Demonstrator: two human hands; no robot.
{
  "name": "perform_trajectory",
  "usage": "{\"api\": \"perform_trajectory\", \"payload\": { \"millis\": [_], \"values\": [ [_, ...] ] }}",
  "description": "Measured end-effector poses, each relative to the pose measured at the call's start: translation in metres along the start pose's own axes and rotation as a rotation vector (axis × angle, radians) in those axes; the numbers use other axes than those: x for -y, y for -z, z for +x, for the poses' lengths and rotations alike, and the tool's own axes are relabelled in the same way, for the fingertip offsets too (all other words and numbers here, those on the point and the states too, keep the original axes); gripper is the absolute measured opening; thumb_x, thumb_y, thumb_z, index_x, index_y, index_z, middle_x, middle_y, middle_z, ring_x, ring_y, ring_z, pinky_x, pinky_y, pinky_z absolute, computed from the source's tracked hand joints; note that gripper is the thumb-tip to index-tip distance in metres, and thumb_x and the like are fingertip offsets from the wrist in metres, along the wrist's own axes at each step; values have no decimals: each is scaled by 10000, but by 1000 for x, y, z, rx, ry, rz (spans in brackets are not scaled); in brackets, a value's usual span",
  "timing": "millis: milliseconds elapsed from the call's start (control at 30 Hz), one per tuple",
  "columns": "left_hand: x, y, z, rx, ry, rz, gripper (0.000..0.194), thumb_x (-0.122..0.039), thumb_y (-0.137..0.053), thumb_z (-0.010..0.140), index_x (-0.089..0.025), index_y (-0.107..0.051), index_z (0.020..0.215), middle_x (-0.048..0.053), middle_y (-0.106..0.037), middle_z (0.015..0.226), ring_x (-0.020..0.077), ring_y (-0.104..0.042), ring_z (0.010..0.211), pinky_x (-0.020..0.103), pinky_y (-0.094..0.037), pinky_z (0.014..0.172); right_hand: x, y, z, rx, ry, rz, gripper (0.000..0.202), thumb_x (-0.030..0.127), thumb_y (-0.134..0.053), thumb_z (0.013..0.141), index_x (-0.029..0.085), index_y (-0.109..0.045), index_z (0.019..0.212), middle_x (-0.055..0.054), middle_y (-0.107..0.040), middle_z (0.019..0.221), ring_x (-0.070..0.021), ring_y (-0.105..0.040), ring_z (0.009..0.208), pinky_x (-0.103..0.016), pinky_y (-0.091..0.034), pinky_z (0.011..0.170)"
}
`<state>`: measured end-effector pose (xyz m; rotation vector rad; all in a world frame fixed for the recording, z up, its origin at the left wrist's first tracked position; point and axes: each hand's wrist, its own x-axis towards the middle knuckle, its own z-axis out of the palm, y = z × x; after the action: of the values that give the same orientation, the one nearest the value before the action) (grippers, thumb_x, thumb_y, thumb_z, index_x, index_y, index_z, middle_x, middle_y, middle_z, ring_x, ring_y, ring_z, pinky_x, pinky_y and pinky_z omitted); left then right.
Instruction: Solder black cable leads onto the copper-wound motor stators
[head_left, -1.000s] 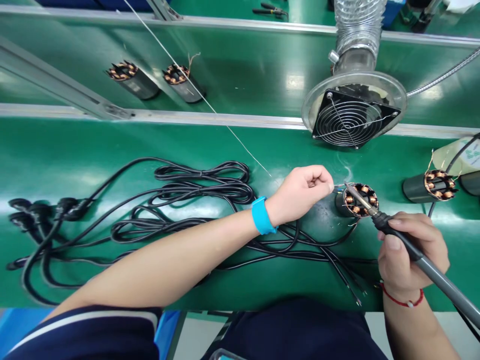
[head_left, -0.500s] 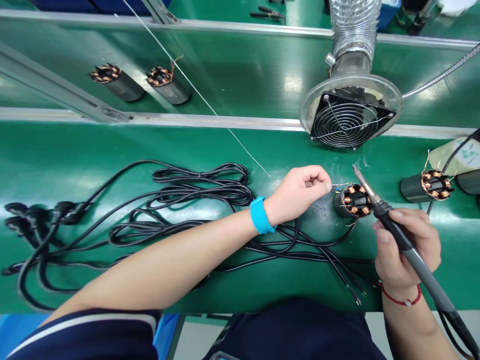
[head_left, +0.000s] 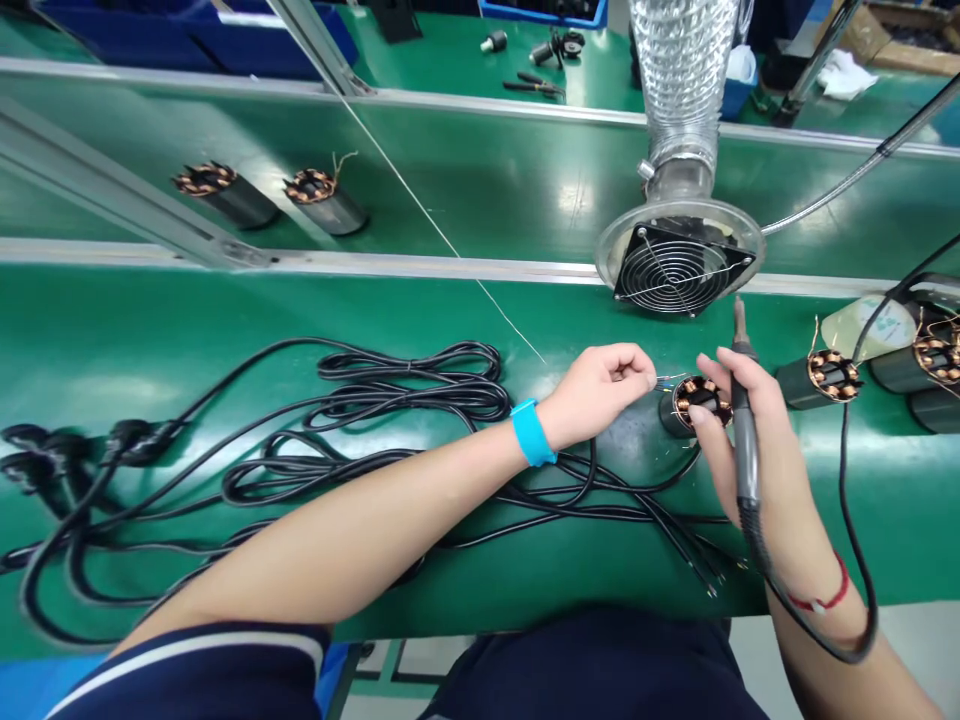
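Note:
My left hand [head_left: 609, 392] is closed in a pinch on thin insulated wires [head_left: 666, 382] beside a motor stator [head_left: 667, 412] with copper windings. In my right hand [head_left: 784, 470] is a soldering iron [head_left: 746, 445], its tip pointing up toward the fan. The iron's handle lies against the fingers, while the thumb and a fingertip stretch apart toward the stator's rim. That thumb covers part of the windings; whether it touches them I cannot tell. Under the stator's near side a black power cord [head_left: 679, 480] runs out to the left.
A fume extractor fan [head_left: 671, 275] hangs just above the stator. Coiled black cords [head_left: 412, 385] with plugs [head_left: 64, 455] spread across the left bench. More stators [head_left: 817, 382] stand at right. Solder wire [head_left: 510, 320] slants down from above.
My right hand has swung the soldering iron upright, away from the stator, and its thumb and fingers now reach to the stator. My left hand keeps its pinch. The view has tilted up.

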<state>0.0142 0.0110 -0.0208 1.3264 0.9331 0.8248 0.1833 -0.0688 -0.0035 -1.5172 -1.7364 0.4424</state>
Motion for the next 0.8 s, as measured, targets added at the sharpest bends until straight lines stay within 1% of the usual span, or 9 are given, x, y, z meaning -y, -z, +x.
{"api": "perform_trajectory", "payload": {
  "millis": [33, 100, 200, 267, 400, 500, 600, 667, 800],
  "values": [
    [1, 0, 0, -1, -8, -2, 80, -189, -586, 727, -141, -580, 663, -32, -546, 636, 84, -455, 609, 217, -369, 598, -1, -3, 1, -5, -9, -2, 469, 299, -595, 914, 274, -456, 1361, -97, -653, 1278, -249, -655, 1129, -487, -527, 976],
    [3, 0, 1, 2, -19, -8, 87, -196, -594, 731, -139, -582, 666, -35, -539, 625, 85, -452, 603, 218, -367, 597, -4, -9, 2, -40, -26, -14, 461, 309, -601, 901, 277, -468, 1341, -87, -681, 1210, -254, -670, 1066, -505, -527, 942],
    [4, 0, 1, 9, -25, -18, 87, -196, -599, 741, -136, -588, 680, -44, -520, 607, 83, -445, 591, 216, -368, 594, -7, -17, -1, -153, -61, -32, 469, 317, -613, 885, 267, -465, 1327, -68, -699, 1092, -247, -670, 1005, -487, -528, 892],
    [4, -1, 0, 15, -34, -23, 84, -188, -598, 752, -135, -586, 687, -46, -518, 610, 82, -446, 592, 213, -369, 595, -8, -22, -2, -198, -62, -32, 472, 316, -621, 878, 258, -463, 1319, -46, -692, 1007, -229, -665, 954, -460, -525, 871],
    [2, -3, -3, 31, -75, -11, 94, -171, -588, 775, -139, -566, 689, -37, -534, 639, 85, -466, 614, 215, -384, 610, -7, -30, -1, -175, -24, 8, 413, 283, -599, 886, 261, -480, 1280, -2, -673, 892, -192, -651, 857, -403, -515, 819],
    [2, -4, -6, 3, -118, 2, 50, -173, -555, 803, -148, -561, 760, -35, -530, 676, 92, -480, 637, 225, -408, 636, -5, -34, -1, -195, -19, 45, 385, 249, -579, 889, 267, -486, 1262, 15, -653, 856, -172, -636, 828, -368, -505, 785],
    [2, -5, -9, -45, -217, 48, 43, -190, -538, 829, -166, -540, 793, -29, -521, 710, 105, -487, 661, 235, -423, 646, -3, -35, -1, -212, 2, 93, 409, 236, -597, 875, 268, -481, 1267, 25, -635, 841, -152, -621, 808, -329, -501, 749],
    [2, -3, -10, -53, -315, 120, 81, -202, -540, 848, -171, -543, 773, 3, -568, 774, 126, -529, 733, 255, -449, 699, -3, -35, 0, -232, 22, 148, 424, 230, -603, 868, 264, -475, 1271, 37, -620, 812, -133, -608, 759, -300, -500, 706],
    [1, 1, -10, 11, -505, 254, 115, -184, -543, 875, -175, -602, 777, 61, -660, 898, 166, -600, 887, 307, -482, 835, -5, -35, 3, -255, 30, 259, 451, 218, -614, 851, 258, -456, 1272, 54, -603, 773, -114, -587, 674, -266, -492, 609]
  ]
}}
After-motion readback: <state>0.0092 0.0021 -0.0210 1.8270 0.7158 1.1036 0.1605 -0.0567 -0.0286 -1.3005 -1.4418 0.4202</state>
